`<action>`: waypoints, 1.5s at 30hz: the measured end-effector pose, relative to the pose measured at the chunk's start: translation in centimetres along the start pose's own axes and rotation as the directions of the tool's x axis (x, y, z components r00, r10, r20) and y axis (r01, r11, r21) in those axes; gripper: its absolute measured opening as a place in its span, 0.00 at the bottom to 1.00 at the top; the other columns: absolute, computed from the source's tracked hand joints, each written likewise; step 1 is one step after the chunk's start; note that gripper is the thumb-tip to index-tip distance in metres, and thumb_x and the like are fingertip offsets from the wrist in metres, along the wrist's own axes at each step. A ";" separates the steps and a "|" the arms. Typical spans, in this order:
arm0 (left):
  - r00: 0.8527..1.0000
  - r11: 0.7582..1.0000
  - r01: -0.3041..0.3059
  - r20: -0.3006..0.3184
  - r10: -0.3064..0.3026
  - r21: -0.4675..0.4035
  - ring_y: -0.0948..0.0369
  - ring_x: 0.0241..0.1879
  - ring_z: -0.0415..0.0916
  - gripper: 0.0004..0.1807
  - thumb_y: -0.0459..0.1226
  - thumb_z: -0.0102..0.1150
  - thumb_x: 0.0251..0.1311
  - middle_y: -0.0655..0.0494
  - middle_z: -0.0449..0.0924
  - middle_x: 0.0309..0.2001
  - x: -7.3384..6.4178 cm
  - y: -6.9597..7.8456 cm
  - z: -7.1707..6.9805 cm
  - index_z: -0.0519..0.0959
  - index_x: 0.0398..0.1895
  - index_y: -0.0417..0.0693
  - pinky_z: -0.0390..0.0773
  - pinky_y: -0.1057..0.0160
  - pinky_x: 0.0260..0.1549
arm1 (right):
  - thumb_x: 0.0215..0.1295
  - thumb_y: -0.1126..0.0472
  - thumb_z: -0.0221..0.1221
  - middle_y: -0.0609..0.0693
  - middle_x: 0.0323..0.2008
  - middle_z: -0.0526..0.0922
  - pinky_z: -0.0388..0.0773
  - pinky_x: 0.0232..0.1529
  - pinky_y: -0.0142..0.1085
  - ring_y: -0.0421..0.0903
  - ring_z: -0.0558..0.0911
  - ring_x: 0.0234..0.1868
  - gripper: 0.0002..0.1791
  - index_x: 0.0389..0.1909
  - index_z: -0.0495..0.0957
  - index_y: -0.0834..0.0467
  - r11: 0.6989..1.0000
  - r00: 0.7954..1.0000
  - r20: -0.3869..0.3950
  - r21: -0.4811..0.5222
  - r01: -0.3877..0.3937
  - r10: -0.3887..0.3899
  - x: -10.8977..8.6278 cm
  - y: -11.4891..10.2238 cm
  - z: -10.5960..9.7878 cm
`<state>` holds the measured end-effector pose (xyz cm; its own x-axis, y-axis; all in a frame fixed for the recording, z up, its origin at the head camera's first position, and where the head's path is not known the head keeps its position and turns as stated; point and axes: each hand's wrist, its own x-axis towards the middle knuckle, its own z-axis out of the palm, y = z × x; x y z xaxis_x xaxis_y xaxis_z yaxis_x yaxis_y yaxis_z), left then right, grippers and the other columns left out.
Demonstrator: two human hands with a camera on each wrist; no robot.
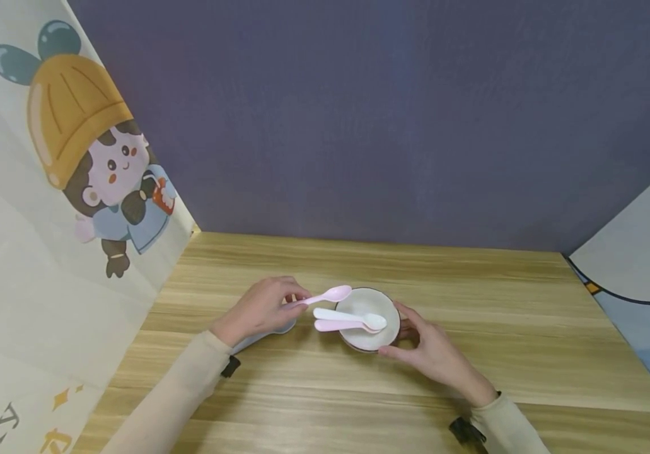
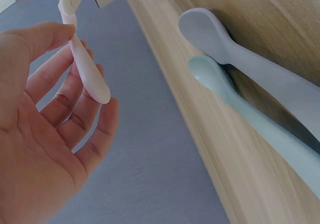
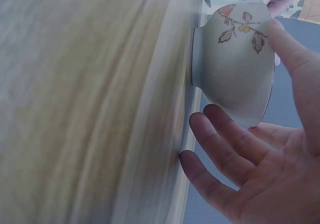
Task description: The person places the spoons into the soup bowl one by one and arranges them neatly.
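Observation:
My left hand (image 1: 265,309) pinches the handle of a pink spoon (image 1: 336,294) between thumb and fingers, its bowl end close to the rim of a white bowl (image 1: 361,299). A white spoon (image 1: 333,314) and a second pink spoon (image 1: 329,325) lie in that bowl, handles jutting over its left edge. On the right side, my right hand (image 1: 435,353) holds the bowl by its rim with thumb and index finger, other fingers spread. The right wrist view shows a leaf-and-berry print on the bowl's outside (image 3: 235,59), and its foot on the table.
Below my left hand, a grey-blue spoon (image 2: 202,31) and a pale green spoon (image 2: 215,79) lie side by side on the wooden table (image 1: 336,410). A dark panel (image 1: 359,126) stands behind the table, with a printed wall (image 1: 18,252) at the left.

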<state>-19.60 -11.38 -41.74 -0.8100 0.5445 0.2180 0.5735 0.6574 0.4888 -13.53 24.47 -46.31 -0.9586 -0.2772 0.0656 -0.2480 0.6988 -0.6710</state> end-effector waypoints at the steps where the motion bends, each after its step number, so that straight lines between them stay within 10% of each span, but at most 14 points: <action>1: 1.000 1.000 0.001 0.000 -0.001 0.000 0.70 0.33 0.78 0.10 0.41 0.68 0.67 0.65 0.87 0.36 0.0 0.0 0.0 0.92 0.48 0.55 0.76 0.69 0.31 | 0.54 0.37 0.78 0.36 0.44 0.90 0.80 0.60 0.49 0.35 0.88 0.48 0.60 0.81 0.63 0.60 1.000 1.000 0.000 0.002 0.001 -0.001 0.0 0.0 0.0; 28: 1.000 1.000 -0.006 0.019 0.007 -0.019 0.68 0.36 0.82 0.10 0.40 0.68 0.69 0.65 0.87 0.37 0.9 0.8 0.9 0.92 0.49 0.57 0.80 0.67 0.37 | 0.56 0.39 0.78 0.42 0.47 0.91 0.82 0.52 0.40 0.39 0.89 0.49 0.60 0.81 0.61 0.63 0.999 1.000 0.025 0.040 -0.001 0.000 0.1 -0.1 -0.2; 45: 0.999 1.000 -0.004 0.034 0.005 -0.025 0.68 0.35 0.80 0.11 0.39 0.68 0.68 0.63 0.87 0.38 1.1 1.1 0.8 0.92 0.50 0.53 0.80 0.68 0.37 | 0.57 0.38 0.77 0.41 0.47 0.91 0.80 0.58 0.52 0.40 0.89 0.50 0.59 0.81 0.62 0.63 1.000 1.000 0.024 0.023 0.002 -0.002 0.0 -0.3 -0.4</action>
<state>-19.76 -9.60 -41.61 -0.8022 0.5655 0.1913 0.5737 0.6417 0.5089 -13.51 24.55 -45.82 -0.9543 -0.2948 0.0492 -0.2464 0.6828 -0.6879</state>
